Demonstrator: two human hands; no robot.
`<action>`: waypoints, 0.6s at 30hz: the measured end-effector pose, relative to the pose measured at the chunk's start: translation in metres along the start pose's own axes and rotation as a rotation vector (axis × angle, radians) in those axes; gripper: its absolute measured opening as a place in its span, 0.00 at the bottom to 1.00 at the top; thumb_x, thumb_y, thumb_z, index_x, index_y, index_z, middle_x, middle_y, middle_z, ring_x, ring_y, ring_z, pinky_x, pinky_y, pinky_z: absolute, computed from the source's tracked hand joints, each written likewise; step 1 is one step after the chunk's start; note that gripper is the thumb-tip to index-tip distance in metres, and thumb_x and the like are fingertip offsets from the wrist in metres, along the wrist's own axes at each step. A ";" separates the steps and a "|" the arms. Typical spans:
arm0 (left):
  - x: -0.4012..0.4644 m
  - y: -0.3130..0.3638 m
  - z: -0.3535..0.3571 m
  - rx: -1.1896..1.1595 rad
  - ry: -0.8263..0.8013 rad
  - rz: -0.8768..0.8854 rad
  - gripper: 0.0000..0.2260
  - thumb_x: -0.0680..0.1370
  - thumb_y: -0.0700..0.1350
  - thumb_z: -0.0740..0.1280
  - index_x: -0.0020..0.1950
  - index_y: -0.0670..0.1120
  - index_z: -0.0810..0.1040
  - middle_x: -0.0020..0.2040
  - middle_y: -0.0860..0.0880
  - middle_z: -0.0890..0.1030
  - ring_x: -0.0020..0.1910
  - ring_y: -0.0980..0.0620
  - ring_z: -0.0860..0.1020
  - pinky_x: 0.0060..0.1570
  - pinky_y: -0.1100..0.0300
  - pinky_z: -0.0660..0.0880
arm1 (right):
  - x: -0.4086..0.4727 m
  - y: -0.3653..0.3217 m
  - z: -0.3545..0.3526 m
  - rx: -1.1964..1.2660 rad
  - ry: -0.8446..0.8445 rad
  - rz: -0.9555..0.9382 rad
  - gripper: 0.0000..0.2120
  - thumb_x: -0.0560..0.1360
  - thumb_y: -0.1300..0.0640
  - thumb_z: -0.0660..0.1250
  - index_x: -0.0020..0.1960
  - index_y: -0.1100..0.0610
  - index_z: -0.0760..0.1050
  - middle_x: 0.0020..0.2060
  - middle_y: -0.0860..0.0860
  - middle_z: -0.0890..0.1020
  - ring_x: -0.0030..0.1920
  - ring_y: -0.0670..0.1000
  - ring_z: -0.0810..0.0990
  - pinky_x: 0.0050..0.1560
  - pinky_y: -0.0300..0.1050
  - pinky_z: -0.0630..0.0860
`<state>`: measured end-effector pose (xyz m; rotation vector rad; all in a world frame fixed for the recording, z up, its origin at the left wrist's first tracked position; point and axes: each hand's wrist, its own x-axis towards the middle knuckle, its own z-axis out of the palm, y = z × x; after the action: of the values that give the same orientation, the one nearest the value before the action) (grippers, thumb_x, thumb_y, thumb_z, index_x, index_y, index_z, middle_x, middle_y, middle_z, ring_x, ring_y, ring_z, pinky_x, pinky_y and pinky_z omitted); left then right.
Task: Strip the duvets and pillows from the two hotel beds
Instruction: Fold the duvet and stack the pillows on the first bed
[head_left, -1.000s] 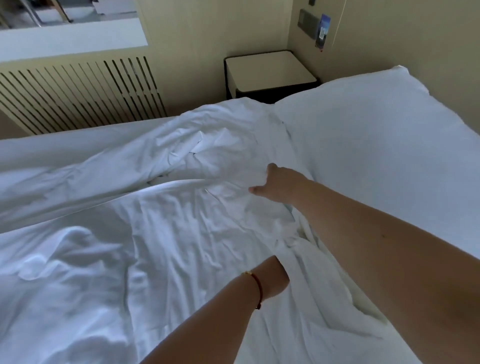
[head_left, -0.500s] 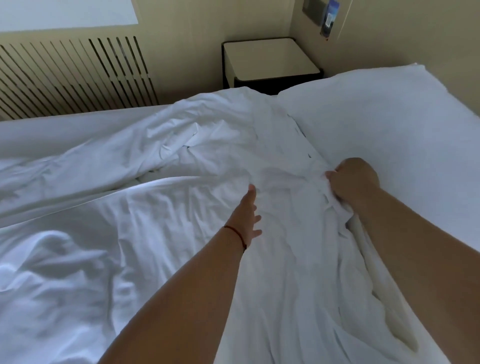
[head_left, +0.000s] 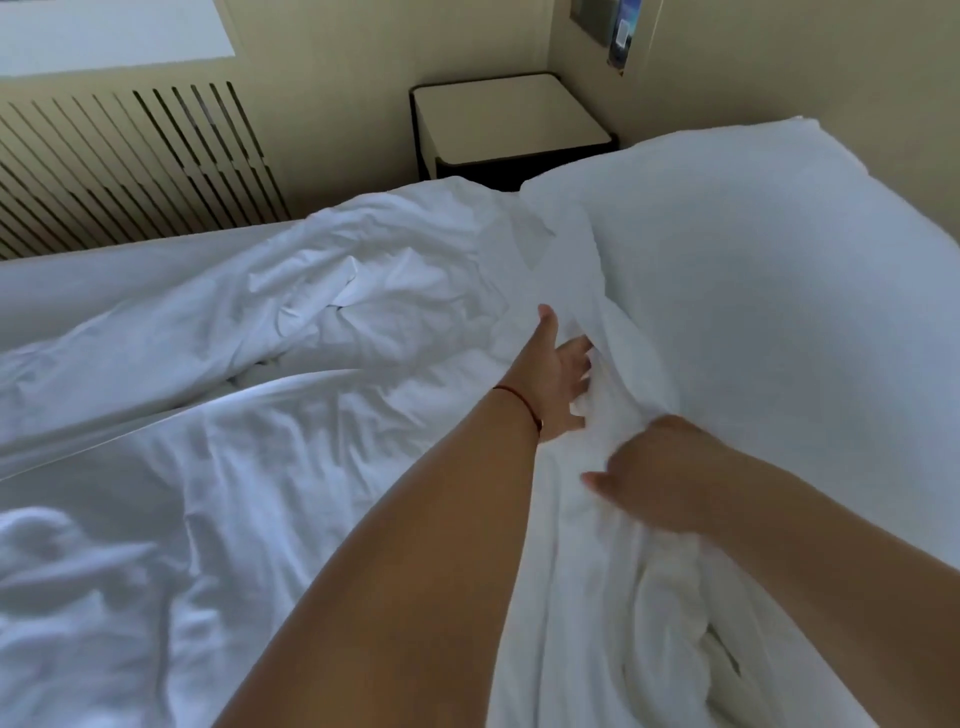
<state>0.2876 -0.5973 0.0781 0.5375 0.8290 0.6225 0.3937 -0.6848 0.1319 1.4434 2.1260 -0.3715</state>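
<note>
**Hands at the duvet's bunched edge**

Beige walls and a nightstand (head_left: 511, 122) back the bed. Rumpled white duvet (head_left: 270, 447) covers it beside the pillow (head_left: 769, 291). Left hand (head_left: 558, 379), grip wide, presses into folds; right hand (head_left: 654, 478) grips bunched fabric.

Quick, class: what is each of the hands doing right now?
Left hand: open, fingers spread, reaching into the folds of the duvet.
Right hand: holds a bunched fold of the duvet.
</note>
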 end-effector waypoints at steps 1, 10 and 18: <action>-0.007 -0.003 -0.009 0.012 0.029 0.005 0.40 0.72 0.75 0.41 0.75 0.53 0.66 0.76 0.51 0.64 0.75 0.48 0.60 0.73 0.39 0.51 | 0.004 0.003 -0.003 0.000 -0.088 0.097 0.28 0.81 0.40 0.42 0.44 0.53 0.76 0.39 0.48 0.79 0.51 0.50 0.78 0.66 0.46 0.63; -0.141 -0.068 -0.108 0.027 0.553 0.105 0.21 0.82 0.58 0.54 0.53 0.44 0.80 0.52 0.46 0.81 0.54 0.50 0.79 0.59 0.50 0.75 | 0.018 -0.070 -0.026 -0.136 -0.080 0.074 0.26 0.80 0.37 0.46 0.63 0.52 0.73 0.61 0.48 0.76 0.64 0.50 0.72 0.70 0.53 0.55; -0.297 -0.091 -0.193 -0.090 0.910 0.123 0.15 0.83 0.49 0.56 0.48 0.41 0.77 0.40 0.45 0.77 0.39 0.49 0.76 0.41 0.56 0.73 | 0.004 -0.211 -0.041 -0.008 0.049 -0.133 0.25 0.79 0.37 0.52 0.66 0.52 0.68 0.62 0.49 0.76 0.63 0.51 0.74 0.65 0.48 0.66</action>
<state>0.0043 -0.8283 0.0590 0.1994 1.6179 1.0355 0.1874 -0.7434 0.1485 1.3228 2.2668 -0.3804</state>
